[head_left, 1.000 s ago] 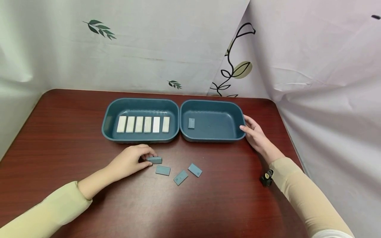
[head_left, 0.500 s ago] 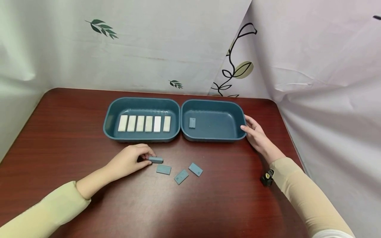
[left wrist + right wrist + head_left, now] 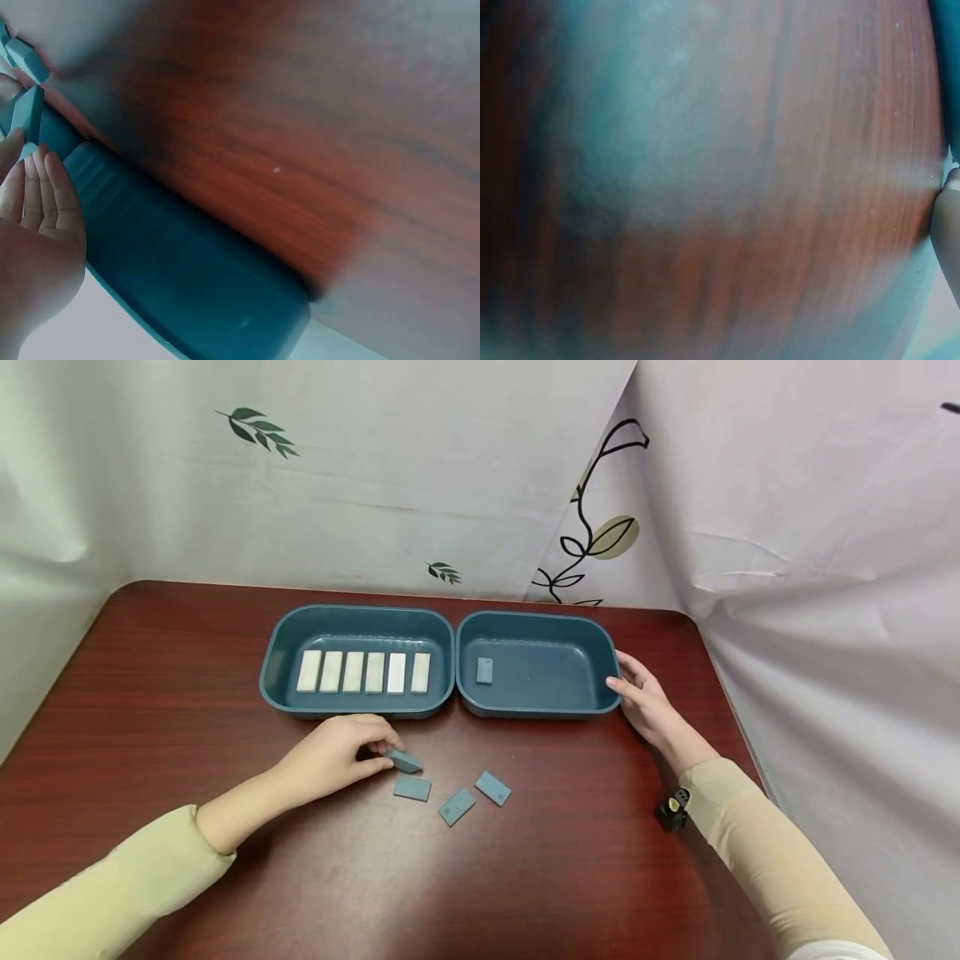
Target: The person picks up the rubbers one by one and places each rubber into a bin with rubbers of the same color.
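Observation:
Between thumb and fingers my left hand (image 3: 335, 758) pinches one end of a grey-blue block (image 3: 406, 762), which is tilted, in front of the left bin. The left wrist view shows that block (image 3: 28, 114) at the fingertips of the left hand (image 3: 45, 225). Three more grey-blue blocks lie flat on the table: one (image 3: 412, 788) close to the held block, another (image 3: 457, 807) and a third (image 3: 492, 787) to its right. My right hand (image 3: 647, 703) grips the right end of the right bin (image 3: 536, 710), thumb on the rim; the right wrist view catches only part of it (image 3: 949, 225).
The left bin (image 3: 356, 713) touches the right bin and holds a row of several whitish blocks (image 3: 352, 672). One grey-blue block (image 3: 484, 671) lies in the right bin's left part. A white patterned curtain (image 3: 360, 485) hangs behind the wooden table (image 3: 570, 843).
My left hand has moved slightly right with the block, whose free end has turned toward the front right. The right hand stays at the bin.

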The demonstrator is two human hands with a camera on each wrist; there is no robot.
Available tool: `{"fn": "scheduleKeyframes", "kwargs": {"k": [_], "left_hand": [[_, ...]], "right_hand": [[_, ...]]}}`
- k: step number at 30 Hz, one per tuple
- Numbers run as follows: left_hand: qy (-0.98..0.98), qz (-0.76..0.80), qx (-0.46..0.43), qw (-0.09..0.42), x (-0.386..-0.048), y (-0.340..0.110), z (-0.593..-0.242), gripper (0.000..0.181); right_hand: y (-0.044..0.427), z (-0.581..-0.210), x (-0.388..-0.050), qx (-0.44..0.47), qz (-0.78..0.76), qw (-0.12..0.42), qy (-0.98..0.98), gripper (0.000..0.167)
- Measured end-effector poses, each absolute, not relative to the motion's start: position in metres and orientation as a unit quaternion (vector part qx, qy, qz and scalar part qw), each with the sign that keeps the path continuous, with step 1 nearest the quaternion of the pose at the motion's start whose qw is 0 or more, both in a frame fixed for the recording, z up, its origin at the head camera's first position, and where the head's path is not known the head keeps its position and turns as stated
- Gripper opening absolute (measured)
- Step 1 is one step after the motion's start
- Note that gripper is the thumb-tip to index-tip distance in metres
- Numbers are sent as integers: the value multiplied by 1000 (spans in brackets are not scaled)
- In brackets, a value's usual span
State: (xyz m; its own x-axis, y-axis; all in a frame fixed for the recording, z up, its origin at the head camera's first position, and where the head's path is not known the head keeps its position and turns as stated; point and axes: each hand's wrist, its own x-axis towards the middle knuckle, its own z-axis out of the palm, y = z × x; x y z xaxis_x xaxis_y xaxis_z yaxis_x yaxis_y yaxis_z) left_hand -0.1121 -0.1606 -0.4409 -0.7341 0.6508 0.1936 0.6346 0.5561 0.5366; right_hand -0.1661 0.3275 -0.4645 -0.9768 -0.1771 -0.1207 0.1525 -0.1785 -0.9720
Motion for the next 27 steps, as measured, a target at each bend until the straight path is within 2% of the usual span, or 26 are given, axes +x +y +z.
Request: {"fn": "scheduleKeyframes", "kwargs": {"k": [17,27], "left_hand": [[880,290,374,39,-115,-139,-421,23],[860,296,414,32,-126,-124,-410,17]], "right_hand": [[327,-466,-167,-16,-773,104,625,43],[327,-464,-166,-13,-768,109,631,45]]}}
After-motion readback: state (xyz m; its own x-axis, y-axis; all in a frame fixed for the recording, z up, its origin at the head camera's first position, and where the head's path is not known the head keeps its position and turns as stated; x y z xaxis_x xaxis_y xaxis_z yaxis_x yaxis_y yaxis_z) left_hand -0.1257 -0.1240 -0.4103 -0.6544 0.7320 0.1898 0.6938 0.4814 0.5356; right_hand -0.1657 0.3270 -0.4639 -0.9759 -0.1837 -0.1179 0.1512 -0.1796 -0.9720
